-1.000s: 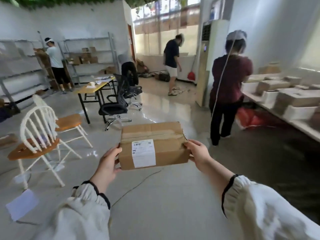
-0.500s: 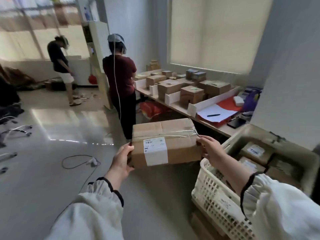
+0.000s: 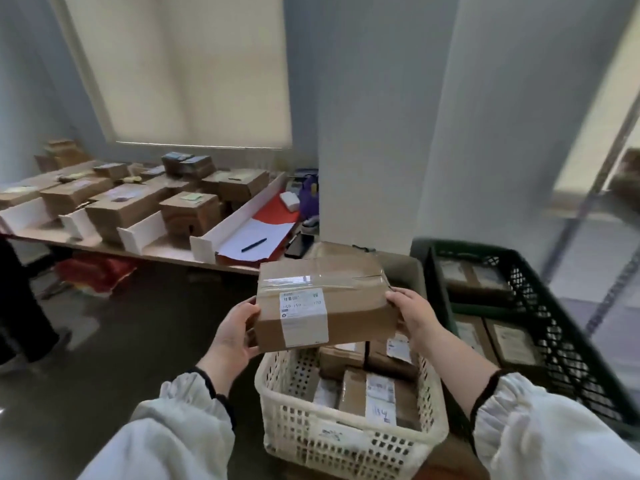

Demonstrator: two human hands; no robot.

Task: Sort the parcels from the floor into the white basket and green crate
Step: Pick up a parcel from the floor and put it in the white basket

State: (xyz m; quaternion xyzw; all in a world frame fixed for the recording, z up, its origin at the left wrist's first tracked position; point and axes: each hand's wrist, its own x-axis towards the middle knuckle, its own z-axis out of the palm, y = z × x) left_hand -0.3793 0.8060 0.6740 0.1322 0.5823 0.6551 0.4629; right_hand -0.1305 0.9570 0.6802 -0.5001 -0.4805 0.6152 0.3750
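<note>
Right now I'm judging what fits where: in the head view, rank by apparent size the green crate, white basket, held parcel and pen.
1. green crate
2. white basket, nearer the camera, so its place below the crate is unsure
3. held parcel
4. pen, clearly smallest, though also farthest away

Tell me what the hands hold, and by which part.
One taped cardboard parcel, held by its two ends: left hand on the left end, right hand on the right.
</note>
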